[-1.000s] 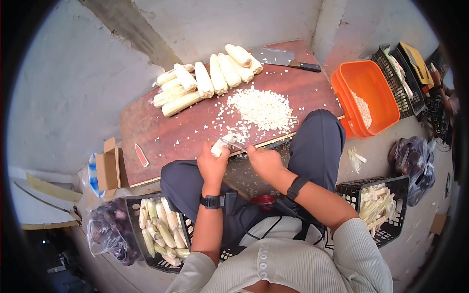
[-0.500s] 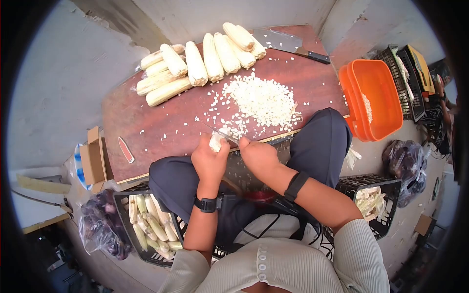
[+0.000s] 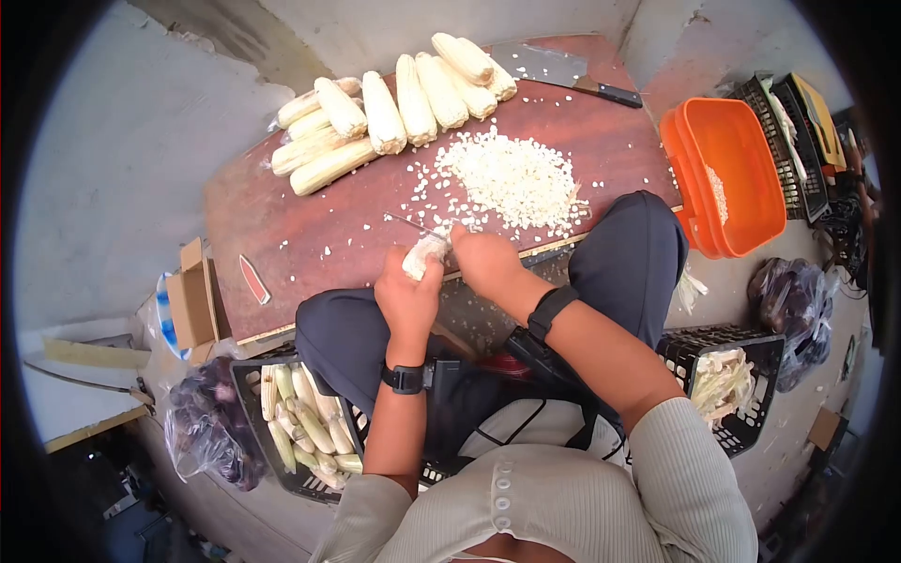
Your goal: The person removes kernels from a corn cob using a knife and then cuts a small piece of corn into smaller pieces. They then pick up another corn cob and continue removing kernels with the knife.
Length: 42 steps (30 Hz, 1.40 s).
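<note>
My left hand is wrapped round a pale corn cob, tilted up over the table's near edge. In my right hand is a small knife, its thin blade lying across the top of the cob and pointing left. My fingers hide its handle. Just beyond both hands a heap of cut white corn kernels spreads over the reddish-brown table, with loose kernels around it. Several husked corn cobs lie in a pile at the back left of the table.
A cleaver lies at the back right. An orange tub holding some kernels stands right of the table. Black crates with corn and husks flank my legs. A cardboard box stands by the left edge, near a red-and-white blade-shaped piece.
My right hand has moved slightly up and left with the knife, nearer the cob's top. The whole view has shifted a little. The cob stays in my left hand.
</note>
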### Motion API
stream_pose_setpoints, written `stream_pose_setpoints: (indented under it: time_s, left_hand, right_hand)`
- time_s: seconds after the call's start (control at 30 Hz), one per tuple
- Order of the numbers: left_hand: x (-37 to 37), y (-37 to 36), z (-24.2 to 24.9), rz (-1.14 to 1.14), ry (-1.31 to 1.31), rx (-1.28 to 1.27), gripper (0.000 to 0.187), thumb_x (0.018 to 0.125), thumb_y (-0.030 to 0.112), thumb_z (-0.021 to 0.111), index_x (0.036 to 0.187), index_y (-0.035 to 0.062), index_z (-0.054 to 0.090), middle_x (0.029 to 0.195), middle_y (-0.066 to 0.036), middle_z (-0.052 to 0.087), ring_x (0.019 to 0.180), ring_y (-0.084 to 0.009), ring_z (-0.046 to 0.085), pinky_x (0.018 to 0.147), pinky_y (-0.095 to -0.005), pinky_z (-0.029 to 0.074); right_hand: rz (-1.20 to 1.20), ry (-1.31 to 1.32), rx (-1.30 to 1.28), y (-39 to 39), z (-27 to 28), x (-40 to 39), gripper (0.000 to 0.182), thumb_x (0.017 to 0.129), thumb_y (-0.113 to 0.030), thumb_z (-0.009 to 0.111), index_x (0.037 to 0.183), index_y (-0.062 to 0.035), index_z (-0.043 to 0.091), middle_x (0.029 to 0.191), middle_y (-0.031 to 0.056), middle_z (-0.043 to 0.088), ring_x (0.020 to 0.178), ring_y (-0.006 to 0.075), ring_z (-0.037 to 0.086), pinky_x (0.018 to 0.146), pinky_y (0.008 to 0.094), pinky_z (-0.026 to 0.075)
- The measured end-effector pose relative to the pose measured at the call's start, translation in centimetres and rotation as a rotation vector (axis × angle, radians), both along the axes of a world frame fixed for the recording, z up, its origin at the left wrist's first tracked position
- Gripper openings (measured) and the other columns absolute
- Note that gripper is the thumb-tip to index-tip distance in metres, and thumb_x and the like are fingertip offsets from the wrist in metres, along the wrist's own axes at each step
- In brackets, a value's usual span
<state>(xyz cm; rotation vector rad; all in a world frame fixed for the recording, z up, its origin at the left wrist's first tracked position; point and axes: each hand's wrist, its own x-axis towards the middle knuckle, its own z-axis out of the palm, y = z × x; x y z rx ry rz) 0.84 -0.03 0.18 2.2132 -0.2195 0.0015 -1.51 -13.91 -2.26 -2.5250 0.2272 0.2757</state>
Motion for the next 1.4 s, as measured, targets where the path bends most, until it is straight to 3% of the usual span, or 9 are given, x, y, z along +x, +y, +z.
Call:
stream_pose_setpoints:
  time_s: [0.17,0.27,0.33,0.5,0.8,0.93,1.1,1.3,1.4]
  left_hand:
    - [-0.6,0.1,1.0,0.012,0.113,-0.143,0.02,0.077,0.015,0.065,0.088,-0.0009,0.057,0.066,-0.014,0.065,0.057,-0.0222,0.065,0.055,-0.0326,0.05]
    - [-0.5,0.6,0.4,0.04,0.163,-0.212,0.019,0.078,0.011,0.063,0.091,-0.0021,0.056,0.066,-0.012,0.065,0.055,-0.0159,0.064,0.052,-0.028,0.048]
    - [-0.4,0.8,0.0,0.038,0.17,-0.254,0.017,0.08,0.007,0.06,0.093,-0.003,0.056,0.069,-0.009,0.064,0.052,-0.0112,0.06,0.047,-0.0233,0.046]
    - [-0.6,0.7,0.3,0.088,0.166,-0.241,0.019,0.078,0.01,0.061,0.092,-0.0021,0.057,0.068,-0.011,0.065,0.054,-0.0149,0.064,0.051,-0.0264,0.049]
    - [0.1,0.7,0.7,0.092,0.237,-0.238,0.02,0.076,0.013,0.063,0.09,-0.0009,0.059,0.069,-0.013,0.066,0.055,-0.0185,0.065,0.054,-0.0293,0.05]
    - [0.5,0.4,-0.5,0.017,0.059,-0.094,0.016,0.079,0.009,0.061,0.09,-0.0016,0.056,0.067,-0.008,0.063,0.051,-0.011,0.058,0.047,-0.0247,0.047]
    - [1.0,0.1,-0.7,0.002,0.093,-0.109,0.015,0.079,0.009,0.062,0.089,-0.0013,0.055,0.069,-0.008,0.063,0.052,-0.0111,0.059,0.048,-0.0247,0.048]
    - [0.8,0.4,-0.5,-0.019,0.168,-0.218,0.015,0.082,0.008,0.06,0.093,0.0002,0.054,0.071,-0.007,0.063,0.052,-0.0102,0.057,0.047,-0.0233,0.046]
    - [0.6,0.6,-0.3,0.008,0.259,-0.295,0.016,0.08,0.009,0.061,0.092,0.0004,0.054,0.07,-0.007,0.063,0.055,-0.0112,0.059,0.049,-0.0248,0.046]
  right_hand:
    - [-0.036,-0.206,0.409,-0.9,-2.6,-1.0,0.022,0.087,-0.019,0.051,0.094,0.0021,0.052,0.077,0.0233,0.062,0.077,0.0407,0.062,0.065,0.0482,0.049]
    - [-0.23,-0.17,0.344,-0.6,-1.5,-2.1,0.024,0.091,-0.023,0.05,0.093,0.0002,0.049,0.077,0.023,0.061,0.077,0.0415,0.06,0.066,0.0481,0.047]
    - [-0.218,-0.155,0.182,-0.7,0.9,-3.2,0.023,0.09,-0.023,0.05,0.091,-0.0001,0.049,0.071,0.0216,0.061,0.072,0.0408,0.061,0.063,0.0473,0.048]
    - [-0.013,-0.153,-0.188,0.1,2.0,-5.8,0.011,0.083,-0.009,0.05,0.091,-0.0018,0.05,0.071,0.0157,0.064,0.067,0.0306,0.066,0.055,0.0411,0.051]
    - [0.045,-0.107,-0.313,0.0,1.0,-6.1,0.01,0.081,-0.006,0.052,0.089,-0.0031,0.049,0.068,0.0114,0.064,0.062,0.0256,0.067,0.05,0.0352,0.052]
    - [0.043,-0.029,-0.271,0.0,1.1,-4.5,0.007,0.084,-0.007,0.048,0.088,-0.002,0.05,0.07,0.0127,0.064,0.067,0.0281,0.066,0.055,0.0378,0.053]
    - [0.046,-0.04,-0.249,0.4,-0.4,-2.6,0.007,0.083,-0.008,0.05,0.088,-0.0027,0.049,0.071,0.0126,0.065,0.064,0.0265,0.067,0.051,0.0365,0.052]
    - [0.008,0.065,-0.075,0.9,0.0,0.5,0.014,0.086,-0.009,0.048,0.094,0.0016,0.052,0.08,0.0195,0.066,0.076,0.0341,0.067,0.063,0.0441,0.053]
    - [-0.009,-0.023,-0.067,0.0,-0.9,0.0,0.016,0.084,-0.011,0.051,0.093,0.0018,0.053,0.079,0.0196,0.066,0.075,0.035,0.067,0.064,0.0441,0.053]
